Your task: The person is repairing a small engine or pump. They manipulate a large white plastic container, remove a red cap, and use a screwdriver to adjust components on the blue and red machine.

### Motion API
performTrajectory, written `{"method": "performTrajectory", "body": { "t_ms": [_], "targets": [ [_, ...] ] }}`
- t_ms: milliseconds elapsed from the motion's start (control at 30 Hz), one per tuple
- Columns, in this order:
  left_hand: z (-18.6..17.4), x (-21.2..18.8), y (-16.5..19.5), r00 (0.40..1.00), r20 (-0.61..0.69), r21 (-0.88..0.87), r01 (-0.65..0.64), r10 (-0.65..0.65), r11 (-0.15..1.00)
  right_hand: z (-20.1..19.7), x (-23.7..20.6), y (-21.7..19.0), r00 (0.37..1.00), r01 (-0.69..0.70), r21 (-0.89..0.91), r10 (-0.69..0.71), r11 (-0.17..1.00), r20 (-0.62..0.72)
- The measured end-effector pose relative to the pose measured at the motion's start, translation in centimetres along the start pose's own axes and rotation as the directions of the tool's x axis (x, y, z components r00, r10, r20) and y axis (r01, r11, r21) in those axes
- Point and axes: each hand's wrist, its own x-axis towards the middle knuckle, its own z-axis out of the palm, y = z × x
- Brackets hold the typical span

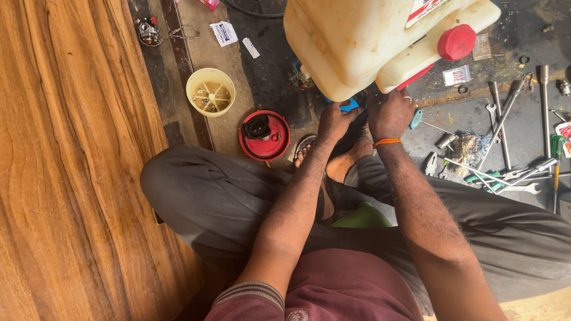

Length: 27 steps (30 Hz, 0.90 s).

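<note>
Forearms are extended forward and down from a cross-legged seat on the floor (pixel 262 53), running nearly parallel, wrists close together. Left hand (pixel 335 120) is seen from the back, fingers curled down around a small blue part (pixel 350 106) at the underside of the cream plastic tank (pixel 357 41); a closed grip on it is indicated, though the fingertips are hidden. Right hand (pixel 389 113) is placed just beside, knuckles up, fingers pressed against the tank's lower edge; whether anything is clamped cannot be told. An orange thread band (pixel 386 142) is worn on the right wrist, a ring on one finger. Tank is held tilted above the feet, red cap (pixel 456 42) pointing right. A red round cover (pixel 264 136) and a cream cup-shaped part (pixel 210 91) are laid on the floor left of the hands. Spanners and screwdrivers (pixel 505 154) are scattered to the right. Wood panel (pixel 65 160) is seen along the left.
</note>
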Motion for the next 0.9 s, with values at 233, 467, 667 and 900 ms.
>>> {"method": "performTrajectory", "body": {
  "t_ms": [233, 467, 667, 900],
  "targets": [
    [0.3, -0.7, 0.8, 0.994, -0.067, -0.096, -0.098, 0.092, 0.991, -0.1, 0.4, 0.8, 0.998, 0.051, -0.005, -0.051, 0.999, 0.032],
    [2.6, -1.6, 2.4, 0.955, -0.273, 0.014, -0.121, 0.121, 0.992, -0.3, 0.6, 2.8, 0.991, 0.089, 0.046, -0.093, 0.995, 0.098],
    [3.9, -1.1, 4.4, 0.911, -0.4, 0.04, -0.091, 0.099, 0.995, -2.3, 2.0, 4.8, 0.871, 0.404, -0.002, -0.384, 0.915, 0.305],
    [3.7, -1.2, 6.2, 0.942, -0.315, -0.165, 0.064, -0.114, 0.984, -2.8, 4.1, 4.7, 0.722, 0.554, -0.191, -0.354, 0.81, 0.595]
  ]
}}
